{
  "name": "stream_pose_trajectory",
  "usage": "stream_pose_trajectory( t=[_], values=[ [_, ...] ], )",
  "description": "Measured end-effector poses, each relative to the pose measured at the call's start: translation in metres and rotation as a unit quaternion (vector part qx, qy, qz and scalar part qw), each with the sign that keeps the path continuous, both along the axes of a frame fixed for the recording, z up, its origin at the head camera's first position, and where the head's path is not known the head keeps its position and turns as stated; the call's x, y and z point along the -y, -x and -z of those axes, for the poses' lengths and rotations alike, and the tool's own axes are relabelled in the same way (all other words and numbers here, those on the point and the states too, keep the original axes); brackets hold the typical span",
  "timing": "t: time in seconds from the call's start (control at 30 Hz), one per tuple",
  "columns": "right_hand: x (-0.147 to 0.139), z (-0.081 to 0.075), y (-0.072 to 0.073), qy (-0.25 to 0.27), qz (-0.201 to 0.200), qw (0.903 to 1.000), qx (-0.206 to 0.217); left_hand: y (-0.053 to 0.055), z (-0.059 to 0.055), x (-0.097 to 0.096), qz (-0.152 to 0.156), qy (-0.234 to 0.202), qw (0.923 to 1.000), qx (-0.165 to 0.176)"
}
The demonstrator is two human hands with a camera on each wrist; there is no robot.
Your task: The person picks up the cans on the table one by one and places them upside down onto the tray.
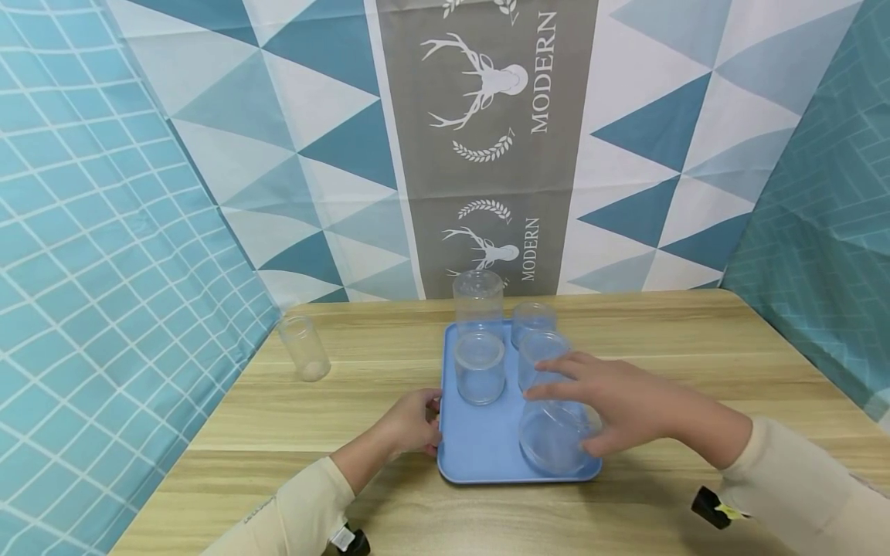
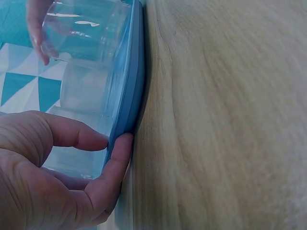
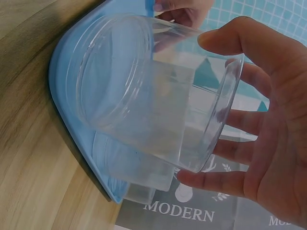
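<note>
My left hand (image 1: 410,425) grips the left edge of a blue tray (image 1: 480,440), thumb and fingers pinching its rim. My right hand (image 1: 619,394) is spread about the mouth of a wide clear jar (image 3: 158,96) at the tray's near right corner. In the right wrist view its thumb (image 3: 223,40) overlaps the jar's wall, and the other fingers extend around the far side of the rim. Behind this jar stands another clear jar (image 1: 531,371), partly covered by the right fingers. A clear lidded-looking jar (image 1: 480,374) stands on the tray's left half.
Toward the back of the tray are a tall clear container (image 1: 478,301) and a small clear jar (image 1: 532,320). A slim clear cup (image 1: 304,351) stands apart at the left of the wooden table (image 1: 375,340). Patterned cloth (image 1: 334,116) hangs behind and on both sides.
</note>
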State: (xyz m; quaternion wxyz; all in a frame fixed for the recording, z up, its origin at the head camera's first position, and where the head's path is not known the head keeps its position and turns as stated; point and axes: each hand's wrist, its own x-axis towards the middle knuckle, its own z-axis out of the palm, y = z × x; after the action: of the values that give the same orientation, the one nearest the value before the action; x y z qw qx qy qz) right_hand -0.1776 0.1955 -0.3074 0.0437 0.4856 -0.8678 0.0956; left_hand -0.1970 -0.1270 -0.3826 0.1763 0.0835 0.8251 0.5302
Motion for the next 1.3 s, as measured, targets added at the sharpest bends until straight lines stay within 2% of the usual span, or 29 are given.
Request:
stream_pose_trajectory(
  t=[0.23,0.63,1.03,1.3],
  values=[
    [0.006,0.000,0.002,-0.031,0.010,0.9992,0.022,0.001,0.002,0.001,-0.001,0.002,1.0000,-0.005],
    [0.013,-0.004,0.003,-0.059,0.011,0.9981,0.016,0.002,0.001,0.002,0.005,0.010,0.9999,-0.005],
    [0.021,-0.007,0.003,-0.108,0.034,0.9927,0.041,0.000,0.000,0.001,0.000,0.000,1.0000,-0.001],
    [0.022,-0.009,-0.002,-0.117,0.034,0.9921,0.028,-0.001,0.000,0.001,-0.001,-0.002,1.0000,0.003]
  ],
)
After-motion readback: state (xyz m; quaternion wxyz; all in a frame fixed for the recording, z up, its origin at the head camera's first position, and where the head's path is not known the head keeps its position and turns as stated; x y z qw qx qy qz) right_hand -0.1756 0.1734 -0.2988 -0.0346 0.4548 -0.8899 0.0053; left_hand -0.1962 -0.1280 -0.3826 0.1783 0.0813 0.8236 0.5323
